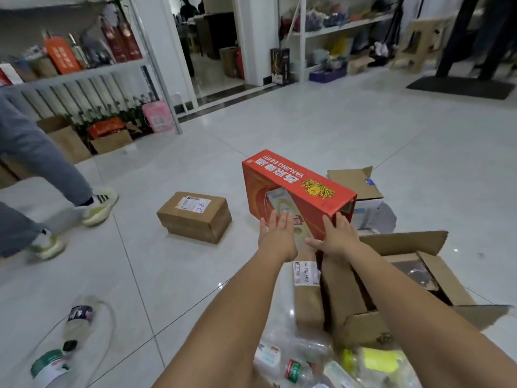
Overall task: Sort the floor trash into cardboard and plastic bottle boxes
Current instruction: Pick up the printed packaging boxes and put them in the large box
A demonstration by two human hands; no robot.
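Observation:
A red beer carton (296, 189) stands tilted on the floor ahead of me. My left hand (277, 233) reaches toward its front face with fingers spread, touching or nearly touching it. My right hand (335, 233) rests flat against the carton's near right end, fingers extended. An open brown cardboard box (436, 287) with cardboard pieces inside sits at the right, just behind the carton's base. Clear plastic bottles (302, 359) fill a container at the bottom, under my arms. A closed brown parcel (194, 217) lies on the floor to the left.
Two plastic bottles (75, 320) lie blurred on the floor at bottom left. A person's legs in grey trousers and pale shoes (98, 205) stand at the left. A torn cardboard box (361, 186) sits behind the red carton. Shelves line the back wall.

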